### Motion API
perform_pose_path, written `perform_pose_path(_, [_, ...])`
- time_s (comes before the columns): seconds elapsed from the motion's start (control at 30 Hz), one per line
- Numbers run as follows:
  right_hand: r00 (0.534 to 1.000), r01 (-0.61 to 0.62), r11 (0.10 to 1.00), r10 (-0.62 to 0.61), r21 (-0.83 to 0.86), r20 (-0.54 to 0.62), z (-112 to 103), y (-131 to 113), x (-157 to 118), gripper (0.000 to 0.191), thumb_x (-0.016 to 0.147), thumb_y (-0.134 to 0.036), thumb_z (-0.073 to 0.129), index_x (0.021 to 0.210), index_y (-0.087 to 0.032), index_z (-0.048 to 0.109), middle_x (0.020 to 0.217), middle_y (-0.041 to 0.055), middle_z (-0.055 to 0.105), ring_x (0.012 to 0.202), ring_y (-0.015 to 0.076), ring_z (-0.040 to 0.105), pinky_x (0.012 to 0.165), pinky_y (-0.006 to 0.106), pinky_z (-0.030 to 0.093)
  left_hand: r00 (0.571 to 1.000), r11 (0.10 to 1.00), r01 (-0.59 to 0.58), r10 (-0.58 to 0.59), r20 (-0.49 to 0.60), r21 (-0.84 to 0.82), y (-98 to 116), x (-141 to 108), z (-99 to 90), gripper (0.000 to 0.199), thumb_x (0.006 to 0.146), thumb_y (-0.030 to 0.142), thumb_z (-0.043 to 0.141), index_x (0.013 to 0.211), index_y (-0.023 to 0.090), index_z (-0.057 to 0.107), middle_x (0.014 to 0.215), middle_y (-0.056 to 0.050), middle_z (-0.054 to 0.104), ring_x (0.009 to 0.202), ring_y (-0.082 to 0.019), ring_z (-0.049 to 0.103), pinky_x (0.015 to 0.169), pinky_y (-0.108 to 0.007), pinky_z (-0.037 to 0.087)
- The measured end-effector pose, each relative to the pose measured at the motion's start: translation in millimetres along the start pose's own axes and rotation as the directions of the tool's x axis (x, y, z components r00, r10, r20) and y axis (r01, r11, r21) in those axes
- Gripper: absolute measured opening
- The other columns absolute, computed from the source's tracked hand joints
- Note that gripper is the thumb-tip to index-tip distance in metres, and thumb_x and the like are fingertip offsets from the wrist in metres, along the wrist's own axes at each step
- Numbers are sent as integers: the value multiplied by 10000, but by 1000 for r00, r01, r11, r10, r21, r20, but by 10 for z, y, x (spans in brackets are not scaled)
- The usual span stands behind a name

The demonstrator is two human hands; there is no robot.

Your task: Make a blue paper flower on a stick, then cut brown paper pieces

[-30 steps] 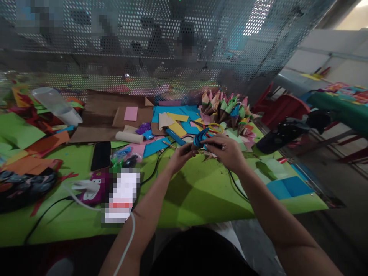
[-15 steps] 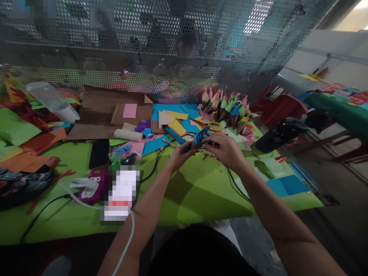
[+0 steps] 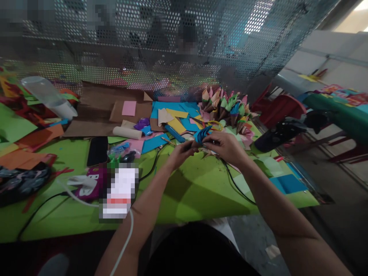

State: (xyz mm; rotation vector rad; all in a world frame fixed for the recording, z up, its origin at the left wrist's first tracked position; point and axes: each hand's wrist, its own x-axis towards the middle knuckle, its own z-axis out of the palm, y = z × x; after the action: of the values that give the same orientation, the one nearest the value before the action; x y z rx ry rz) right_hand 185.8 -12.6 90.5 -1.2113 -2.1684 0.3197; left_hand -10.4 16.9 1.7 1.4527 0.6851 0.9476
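One black smartphone [image 3: 97,152] lies left on the table [image 3: 198,203], a beige paper roll [image 3: 127,132] beyond it to the right. Over the table's middle, the left grip [image 3: 181,155] pinches the brown base of a blue paper flower [image 3: 202,135], the right grip [image 3: 226,148] its folds. Bunched paper flowers [image 3: 230,102] stand farther right.

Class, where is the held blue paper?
Head view, right of centre: the left hand and right hand hold the blue paper, in front of the paper flowers.
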Motion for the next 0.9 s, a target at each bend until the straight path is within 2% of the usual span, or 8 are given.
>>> perform_pose_path(0.4, [998,53,998,-54,33,25,-46,-3,11,102,861,-173,632,821,-198,723,820,47,716,776,194,636,710,293,451,1000,997,-17,15,18,78,94,-35,19,403,852,519,647,1037,161,670,879,-36,657,791,-140,563,701,-248,446])
perform_pose_path(0.53, [997,64,997,-66,51,28,-55,-7,9,98,870,-179,623,816,-199,703,831,46,713,779,190,631,717,295,450,999,998,-19,16,36,67,101,-36,23,398,862,538,631,974,157,664,881,-51,666,805,-145,573,693,-251,443])
perform_pose_path(0.9, [998,55,996,-57,74,28,-46,-5,8,105,866,-182,615,796,-213,686,829,43,706,801,202,635,735,314,460,999,1000,-6,5,50,22,109,-46,23,437,852,568,647,973,150,694,873,-65,687,767,-141,563,698,-263,443])
